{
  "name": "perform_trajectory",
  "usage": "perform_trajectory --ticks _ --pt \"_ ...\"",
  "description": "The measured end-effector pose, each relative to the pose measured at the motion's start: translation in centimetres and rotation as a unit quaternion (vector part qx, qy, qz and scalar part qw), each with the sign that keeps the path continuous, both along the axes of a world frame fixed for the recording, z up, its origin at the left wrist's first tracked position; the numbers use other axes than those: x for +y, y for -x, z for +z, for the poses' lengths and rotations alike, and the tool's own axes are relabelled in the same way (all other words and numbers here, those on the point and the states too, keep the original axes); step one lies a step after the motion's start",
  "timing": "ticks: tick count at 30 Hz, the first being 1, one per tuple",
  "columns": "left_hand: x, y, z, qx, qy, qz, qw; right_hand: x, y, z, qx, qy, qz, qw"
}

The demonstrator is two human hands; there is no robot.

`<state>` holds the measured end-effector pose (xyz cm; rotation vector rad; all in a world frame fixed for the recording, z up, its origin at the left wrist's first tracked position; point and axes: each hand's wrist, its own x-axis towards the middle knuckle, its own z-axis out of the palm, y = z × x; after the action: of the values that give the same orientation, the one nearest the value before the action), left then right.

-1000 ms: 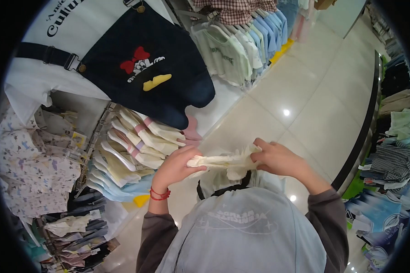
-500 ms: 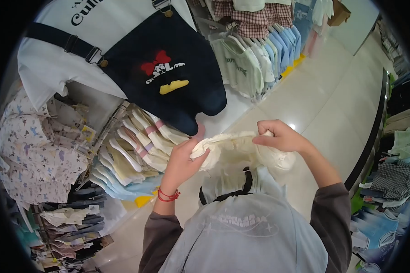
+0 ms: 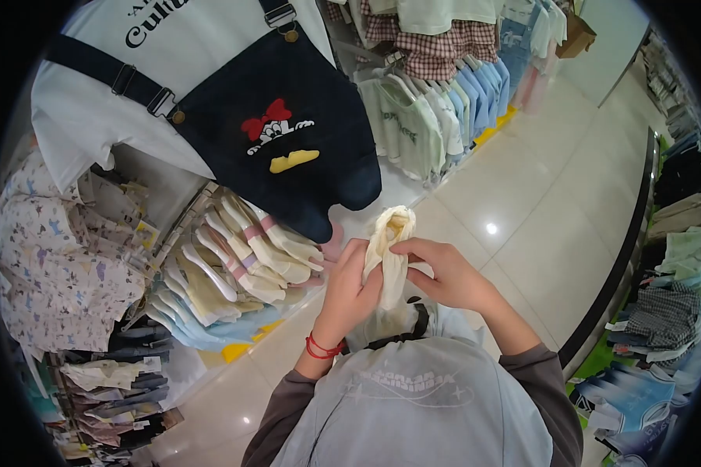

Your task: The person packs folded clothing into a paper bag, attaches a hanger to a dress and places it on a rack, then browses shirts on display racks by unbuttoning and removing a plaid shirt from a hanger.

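Note:
A cream-coloured cloth garment (image 3: 392, 241) is bunched lengthwise in front of my chest, its gathered upper end curled into a loop. My left hand (image 3: 352, 289), with a red string bracelet at the wrist, wraps its fingers round the left side of the cloth. From the right, my right hand (image 3: 449, 274) pinches the cloth's edge near the loop between thumb and fingers. The lower end of the garment hangs down toward my light grey apron (image 3: 420, 389), partly hidden by my hands. What kind of garment it is, I cannot tell.
A white shirt with dark dungarees (image 3: 280, 132) hangs close at the upper left. Below it, a rail holds cream and pink tops (image 3: 249, 249) on hangers. Blue and white shirts (image 3: 475, 93) hang farther back. More clothes (image 3: 662, 311) line the right, beyond a black edge (image 3: 627, 272).
The garment was stretched sideways between my spread hands. Now my hands have come together, the right one moving left, and the cloth is gathered upright between them.

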<state>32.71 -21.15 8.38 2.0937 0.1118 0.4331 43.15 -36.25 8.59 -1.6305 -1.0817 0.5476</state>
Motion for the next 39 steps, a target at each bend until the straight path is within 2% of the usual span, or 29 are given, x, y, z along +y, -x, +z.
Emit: perform_trajectory --ticks 2,4,8,10,14,17,20,22,24,26,27,30,33,34,37,39 --pt "-0.1 0.0 0.1 0.001 0.027 -0.040 0.999 -0.2 0.0 0.6 -0.164 -0.007 -0.034 0.986" --pt "-0.2 0.0 -0.4 0.034 0.085 -0.058 0.994 -0.2 -0.2 1.4 -0.311 -0.041 -0.085 0.946" --pt "-0.5 -0.4 -0.5 0.028 0.163 -0.057 0.985 0.2 -1.3 1.9 -0.335 -0.056 0.007 0.940" --pt "0.0 -0.4 -0.1 0.070 0.193 -0.079 0.976 0.5 -1.7 1.3 -0.327 -0.042 0.029 0.944" --pt "1.8 0.3 -1.6 0.125 0.311 -0.110 0.936 0.8 -2.3 2.1 -0.252 0.014 0.041 0.967" --pt "2.7 0.6 -2.4 -0.020 0.304 -0.192 0.933 1.0 -3.3 2.7 -0.199 0.004 -0.006 0.980" --pt "5.2 1.4 -7.3 0.032 0.490 -0.292 0.821 1.1 -3.8 4.7 -0.140 -0.014 -0.045 0.989" --pt "6.0 1.2 -12.7 -0.071 0.673 -0.301 0.672 1.0 -3.7 6.0 -0.063 -0.012 -0.053 0.997" --pt "5.6 -0.1 -15.3 -0.131 0.757 -0.227 0.599 1.5 -3.7 6.8 -0.035 -0.066 -0.068 0.995" --pt "5.0 -1.4 -20.3 -0.083 0.694 -0.165 0.695 2.2 -4.2 7.3 -0.027 -0.122 -0.088 0.988" --pt "4.6 -2.1 -21.7 -0.060 0.659 -0.134 0.738 2.5 -4.6 7.9 -0.059 -0.120 -0.101 0.986" --pt "1.5 -3.1 -13.2 -0.002 0.636 -0.200 0.745 2.6 -6.5 9.2 -0.132 -0.094 -0.146 0.976" --pt "1.4 -3.8 -9.4 -0.113 0.385 -0.344 0.849 2.4 -7.7 10.0 -0.067 -0.116 -0.141 0.981" --pt "0.8 -4.2 -8.5 -0.140 0.417 -0.317 0.840 2.2 -7.4 10.5 0.065 -0.131 -0.110 0.983" --pt "0.2 -5.0 -8.2 -0.079 0.526 -0.300 0.791 1.3 -5.7 12.8 0.191 -0.150 -0.078 0.967" --pt "-0.4 -5.2 -8.0 -0.073 0.571 -0.282 0.767 0.9 -5.5 13.0 0.176 -0.161 -0.065 0.969"
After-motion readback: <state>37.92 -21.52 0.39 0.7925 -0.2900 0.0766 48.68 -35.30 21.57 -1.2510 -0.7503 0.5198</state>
